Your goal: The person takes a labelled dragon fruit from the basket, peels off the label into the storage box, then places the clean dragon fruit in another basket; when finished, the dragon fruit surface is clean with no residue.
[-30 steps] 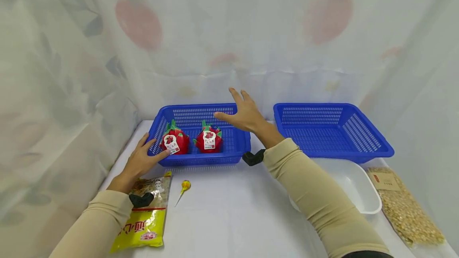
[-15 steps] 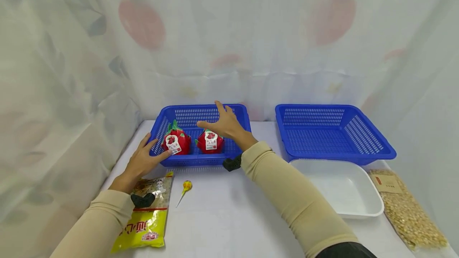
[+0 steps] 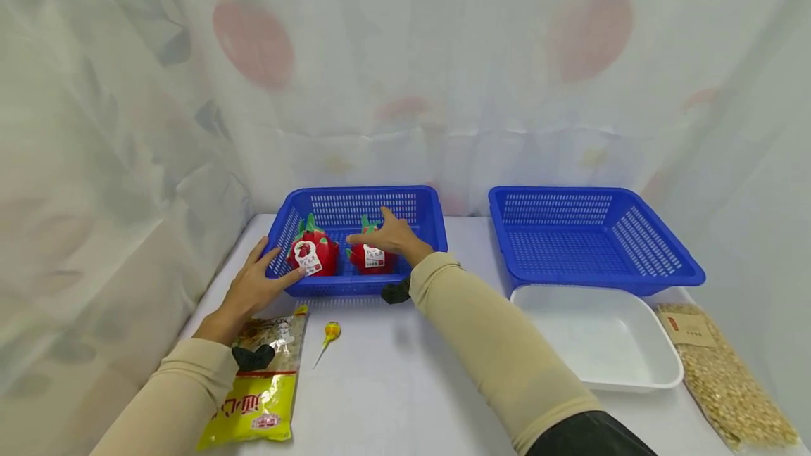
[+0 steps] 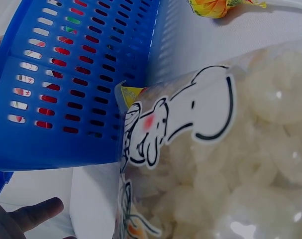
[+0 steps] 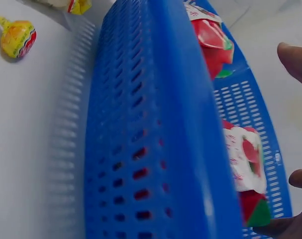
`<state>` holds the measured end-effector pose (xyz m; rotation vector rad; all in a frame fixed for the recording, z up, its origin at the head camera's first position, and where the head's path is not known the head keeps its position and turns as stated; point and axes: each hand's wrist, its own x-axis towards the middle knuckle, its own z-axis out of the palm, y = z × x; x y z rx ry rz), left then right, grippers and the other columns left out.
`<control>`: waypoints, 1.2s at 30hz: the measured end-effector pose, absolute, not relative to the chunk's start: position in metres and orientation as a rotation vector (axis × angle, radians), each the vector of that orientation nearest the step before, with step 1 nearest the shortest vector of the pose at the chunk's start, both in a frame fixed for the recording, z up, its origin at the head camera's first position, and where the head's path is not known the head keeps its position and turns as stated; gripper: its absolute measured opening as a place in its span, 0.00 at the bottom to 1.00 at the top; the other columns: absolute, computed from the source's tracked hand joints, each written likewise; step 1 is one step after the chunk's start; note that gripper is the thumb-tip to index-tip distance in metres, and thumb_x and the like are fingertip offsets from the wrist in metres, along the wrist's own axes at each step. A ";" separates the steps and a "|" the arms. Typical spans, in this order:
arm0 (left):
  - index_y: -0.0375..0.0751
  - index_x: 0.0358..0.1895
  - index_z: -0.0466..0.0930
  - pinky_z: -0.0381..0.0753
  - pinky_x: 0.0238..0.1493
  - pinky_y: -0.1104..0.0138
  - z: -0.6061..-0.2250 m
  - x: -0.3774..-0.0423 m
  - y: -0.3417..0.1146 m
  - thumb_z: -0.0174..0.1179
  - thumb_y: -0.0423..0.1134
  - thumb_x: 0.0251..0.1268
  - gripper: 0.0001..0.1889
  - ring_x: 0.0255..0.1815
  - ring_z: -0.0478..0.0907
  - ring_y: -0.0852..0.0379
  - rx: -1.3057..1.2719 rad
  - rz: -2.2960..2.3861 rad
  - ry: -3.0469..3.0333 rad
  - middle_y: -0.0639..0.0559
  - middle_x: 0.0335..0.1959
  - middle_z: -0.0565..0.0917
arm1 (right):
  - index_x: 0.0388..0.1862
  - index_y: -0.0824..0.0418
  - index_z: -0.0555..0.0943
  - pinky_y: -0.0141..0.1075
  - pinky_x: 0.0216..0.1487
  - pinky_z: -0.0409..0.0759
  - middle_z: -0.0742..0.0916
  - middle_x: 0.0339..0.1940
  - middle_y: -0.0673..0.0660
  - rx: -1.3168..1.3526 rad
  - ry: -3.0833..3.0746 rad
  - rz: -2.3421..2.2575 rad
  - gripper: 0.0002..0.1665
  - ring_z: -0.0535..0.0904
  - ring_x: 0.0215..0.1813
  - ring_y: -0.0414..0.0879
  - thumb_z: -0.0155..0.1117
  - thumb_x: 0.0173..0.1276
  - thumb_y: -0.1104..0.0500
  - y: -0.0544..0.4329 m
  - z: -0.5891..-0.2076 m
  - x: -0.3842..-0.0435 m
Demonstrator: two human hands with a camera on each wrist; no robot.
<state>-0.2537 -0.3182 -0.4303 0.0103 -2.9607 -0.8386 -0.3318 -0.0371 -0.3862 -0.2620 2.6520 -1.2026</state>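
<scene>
Two red dragon fruits with green tips and white labels sit in the left blue basket (image 3: 355, 287). The left dragon fruit (image 3: 322, 256) is near my left hand (image 3: 253, 283), which rests at the basket's front left corner. Its fingers are spread, with the thumb over the front rim beside the label. My right hand (image 3: 389, 234) reaches over the front rim, fingers spread just above the right dragon fruit (image 3: 364, 260) and partly covering it. In the right wrist view the fingertips stand around that labelled fruit (image 5: 248, 159).
On the right stands another blue basket (image 3: 595, 278), with a white tub (image 3: 595, 343) in front and a bag of grains (image 3: 728, 378) beside it. A yellow lollipop (image 3: 331, 333) lies before the left basket. A yellow-and-clear snack bag (image 3: 262, 400) lies by my left forearm.
My right hand has moved left and down, from above the left basket's right side to the right dragon fruit. My left hand has stayed at the basket's corner.
</scene>
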 end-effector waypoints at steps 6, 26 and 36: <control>0.30 0.73 0.54 0.52 0.59 0.30 -0.433 -0.252 -0.316 0.55 0.71 0.57 0.53 0.71 0.45 0.26 -0.007 -0.838 -2.952 0.38 0.77 0.40 | 0.79 0.54 0.50 0.57 0.65 0.63 0.64 0.74 0.62 -0.195 2.577 -1.221 0.66 0.58 0.72 0.61 0.72 0.49 0.33 -0.042 -0.401 -0.332; 0.32 0.74 0.53 0.52 0.59 0.30 -0.430 -0.252 -0.318 0.55 0.70 0.57 0.53 0.71 0.44 0.25 0.013 -0.815 -2.956 0.39 0.77 0.38 | 0.74 0.59 0.58 0.46 0.56 0.75 0.76 0.56 0.60 -0.205 2.579 -1.201 0.60 0.73 0.55 0.55 0.77 0.48 0.40 -0.046 -0.418 -0.336; 0.32 0.75 0.52 0.52 0.59 0.31 -0.433 -0.253 -0.318 0.55 0.71 0.57 0.53 0.71 0.43 0.26 0.018 -0.834 -2.959 0.39 0.78 0.37 | 0.72 0.58 0.62 0.45 0.53 0.75 0.78 0.52 0.58 -0.254 2.727 -1.096 0.58 0.70 0.55 0.55 0.79 0.45 0.42 -0.047 -0.421 -0.337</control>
